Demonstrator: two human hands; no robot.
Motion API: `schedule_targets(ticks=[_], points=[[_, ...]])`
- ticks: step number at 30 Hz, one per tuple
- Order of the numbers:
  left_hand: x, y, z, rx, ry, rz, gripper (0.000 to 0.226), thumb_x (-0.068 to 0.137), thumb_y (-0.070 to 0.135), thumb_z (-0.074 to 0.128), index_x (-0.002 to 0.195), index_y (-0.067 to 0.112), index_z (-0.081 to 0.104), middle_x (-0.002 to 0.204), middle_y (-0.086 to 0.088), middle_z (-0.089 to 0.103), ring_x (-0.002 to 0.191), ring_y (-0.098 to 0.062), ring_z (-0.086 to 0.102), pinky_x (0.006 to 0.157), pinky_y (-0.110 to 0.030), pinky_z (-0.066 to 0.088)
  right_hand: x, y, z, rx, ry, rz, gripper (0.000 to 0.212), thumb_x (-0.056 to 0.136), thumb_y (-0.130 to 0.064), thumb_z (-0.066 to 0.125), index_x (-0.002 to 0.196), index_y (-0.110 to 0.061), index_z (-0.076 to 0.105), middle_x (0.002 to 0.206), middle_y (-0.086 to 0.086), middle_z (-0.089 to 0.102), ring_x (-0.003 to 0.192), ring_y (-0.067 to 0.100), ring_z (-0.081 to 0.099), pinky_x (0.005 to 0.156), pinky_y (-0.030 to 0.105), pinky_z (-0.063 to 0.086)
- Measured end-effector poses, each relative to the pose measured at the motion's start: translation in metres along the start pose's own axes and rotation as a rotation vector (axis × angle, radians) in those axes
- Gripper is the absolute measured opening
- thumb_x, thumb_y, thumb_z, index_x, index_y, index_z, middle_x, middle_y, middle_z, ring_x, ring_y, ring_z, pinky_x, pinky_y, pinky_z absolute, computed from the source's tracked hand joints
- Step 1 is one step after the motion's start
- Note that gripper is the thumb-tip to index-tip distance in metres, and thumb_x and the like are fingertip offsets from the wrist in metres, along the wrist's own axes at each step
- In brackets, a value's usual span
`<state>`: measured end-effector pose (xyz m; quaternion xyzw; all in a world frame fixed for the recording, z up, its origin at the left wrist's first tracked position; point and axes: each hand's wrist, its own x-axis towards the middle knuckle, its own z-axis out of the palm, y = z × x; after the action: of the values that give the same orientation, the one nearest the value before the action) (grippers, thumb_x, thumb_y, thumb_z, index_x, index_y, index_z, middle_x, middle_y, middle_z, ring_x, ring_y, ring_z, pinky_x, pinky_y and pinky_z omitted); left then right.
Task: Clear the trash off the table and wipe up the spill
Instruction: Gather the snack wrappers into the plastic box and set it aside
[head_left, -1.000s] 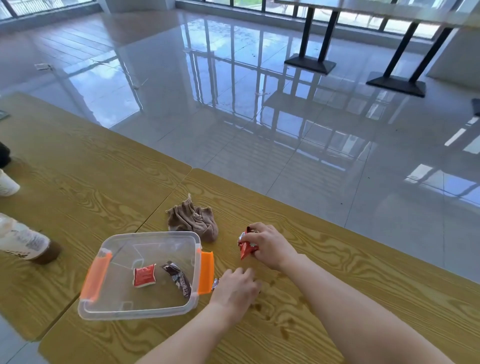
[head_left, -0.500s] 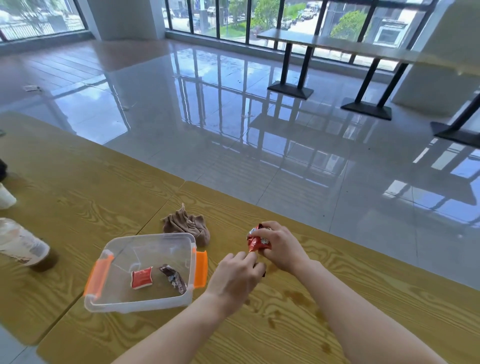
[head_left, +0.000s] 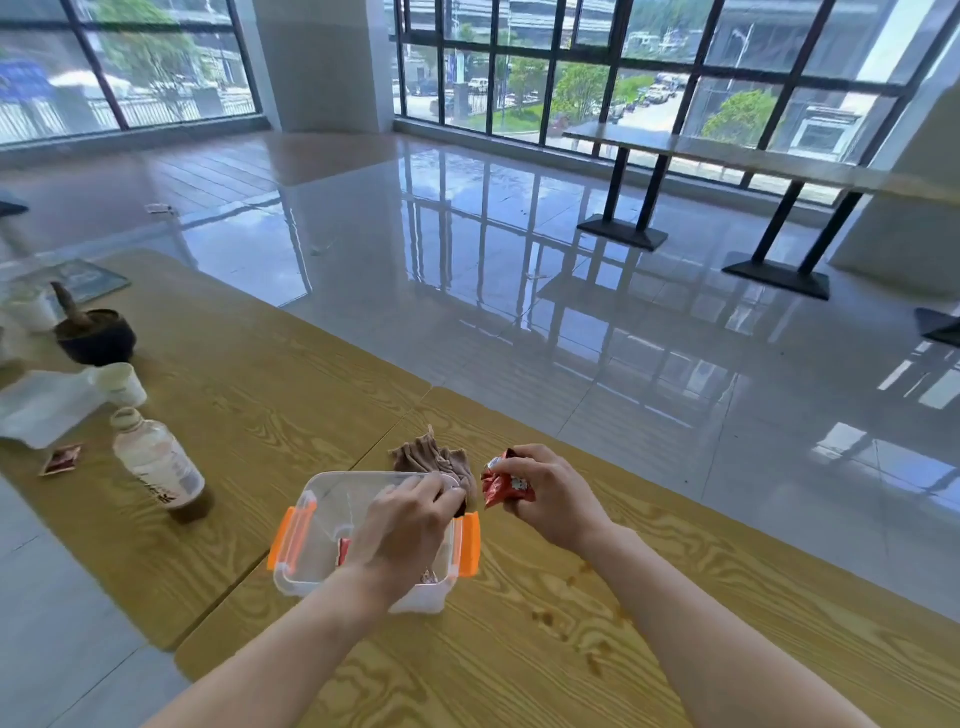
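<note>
While above the clear bin (head_left: 304, 540), left fingers (head_left: 434, 488) curled, contents unclear; right fingers (head_left: 524, 467) pinching red wrapper (head_left: 504, 486).

Bright daylight from windows (head_left: 597, 78) far beyond the hands, mirror glare on glossy floor (head_left: 467, 249), soft shadows, wide-angle bending at edges, mild blur left.

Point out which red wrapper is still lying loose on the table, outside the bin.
The small red packet at the far left, beside the bottle. The others are a crumpled wrapper in the right hand and one inside the clear bin.
</note>
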<state>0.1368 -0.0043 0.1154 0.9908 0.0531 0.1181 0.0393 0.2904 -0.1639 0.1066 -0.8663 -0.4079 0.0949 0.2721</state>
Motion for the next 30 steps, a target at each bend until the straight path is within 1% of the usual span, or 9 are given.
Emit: schedule_targets(ticks=[4, 6, 8, 11, 14, 17, 22, 26, 30], points=[[-0.009, -0.028, -0.004, -0.042, -0.013, -0.073, 0.040, 0.066, 0.002, 0.073, 0.100, 0.022, 0.068, 0.093, 0.003, 0.067, 0.077, -0.022, 0.065, 0.056, -0.034, 0.050, 0.012, -0.033, 0.013, -0.001, -0.010, -0.063, 0.046, 0.082, -0.022, 0.073, 0.124, -0.038, 0.064, 0.138, -0.001, 0.052, 0.123, 0.024, 0.050, 0.102, 0.039, 0.042], [-0.014, -0.040, -0.003, -0.097, -0.016, -0.106, 0.029, 0.075, 0.021, 0.060, 0.103, 0.023, 0.068, 0.104, 0.005, 0.068, 0.085, -0.020, 0.066, 0.062, -0.031, 0.051, 0.016, -0.048, 0.022, 0.004, -0.037, -0.092, 0.045, 0.083, -0.023, 0.071, 0.124, -0.039, 0.063, 0.140, -0.002, 0.050, 0.124, 0.024, 0.048, 0.103, 0.039, 0.041], [-0.020, -0.052, 0.000, -0.162, -0.010, -0.137, 0.035, 0.073, 0.031, 0.049, 0.101, 0.025, 0.069, 0.100, 0.007, 0.069, 0.082, -0.019, 0.066, 0.057, -0.027, 0.045, 0.020, -0.059, 0.033, -0.001, -0.085, -0.113, 0.045, 0.084, -0.020, 0.069, 0.124, -0.040, 0.063, 0.143, -0.003, 0.047, 0.127, 0.024, 0.045, 0.106, 0.038, 0.039], [-0.030, -0.067, 0.009, -0.183, -0.063, -0.191, 0.028, 0.073, 0.009, 0.066, 0.094, 0.027, 0.069, 0.078, 0.004, 0.061, 0.067, -0.025, 0.061, 0.056, -0.031, 0.035, 0.023, -0.069, 0.047, -0.018, -0.148, -0.127, 0.047, 0.083, -0.015, 0.065, 0.121, -0.042, 0.063, 0.146, -0.003, 0.043, 0.131, 0.026, 0.041, 0.108, 0.040, 0.038], [-0.037, -0.081, 0.020, -0.178, -0.070, -0.206, 0.027, 0.077, 0.009, 0.069, 0.094, 0.030, 0.069, 0.076, 0.004, 0.058, 0.065, -0.026, 0.059, 0.063, -0.037, 0.037, 0.025, -0.074, 0.059, -0.058, -0.171, -0.140, 0.046, 0.083, -0.015, 0.063, 0.120, -0.042, 0.064, 0.147, -0.002, 0.042, 0.132, 0.027, 0.039, 0.109, 0.040, 0.036], [-0.039, -0.091, 0.028, -0.157, -0.121, -0.197, 0.036, 0.076, 0.005, 0.066, 0.100, 0.030, 0.068, 0.082, 0.006, 0.058, 0.072, -0.024, 0.060, 0.071, -0.039, 0.041, 0.030, -0.077, 0.068, -0.086, -0.192, -0.140, 0.047, 0.084, -0.013, 0.061, 0.122, -0.041, 0.063, 0.149, 0.000, 0.040, 0.133, 0.029, 0.038, 0.110, 0.042, 0.036], [-0.044, -0.099, 0.030, -0.179, -0.073, -0.198, 0.037, 0.064, 0.007, 0.079, 0.096, 0.024, 0.072, 0.087, 0.005, 0.066, 0.080, -0.024, 0.062, 0.073, -0.041, 0.051, 0.033, -0.074, 0.073, -0.097, -0.229, -0.146, 0.050, 0.082, -0.013, 0.067, 0.126, -0.036, 0.062, 0.150, 0.001, 0.040, 0.137, 0.024, 0.033, 0.113, 0.043, 0.034], [-0.045, -0.110, 0.024, -0.106, -0.063, -0.230, 0.036, 0.067, 0.006, 0.076, 0.100, 0.020, 0.072, 0.098, 0.000, 0.066, 0.100, -0.026, 0.061, 0.075, -0.043, 0.053, 0.031, -0.069, 0.075, -0.074, -0.029, -0.069, 0.050, 0.081, 0.001, 0.059, 0.127, -0.020, 0.064, 0.135, 0.003, 0.055, 0.125, 0.026, 0.046, 0.103, 0.035, 0.042], [-0.049, -0.118, 0.023, -0.021, -0.133, -0.351, 0.045, 0.080, 0.016, 0.070, 0.124, 0.016, 0.060, 0.125, -0.011, 0.057, 0.120, -0.030, 0.050, 0.085, -0.043, 0.053, 0.027, -0.062, 0.076, -0.084, 0.017, 0.100, 0.037, 0.091, -0.015, 0.058, 0.129, -0.017, 0.059, 0.127, 0.004, 0.056, 0.118, 0.027, 0.049, 0.098, 0.032, 0.043]])
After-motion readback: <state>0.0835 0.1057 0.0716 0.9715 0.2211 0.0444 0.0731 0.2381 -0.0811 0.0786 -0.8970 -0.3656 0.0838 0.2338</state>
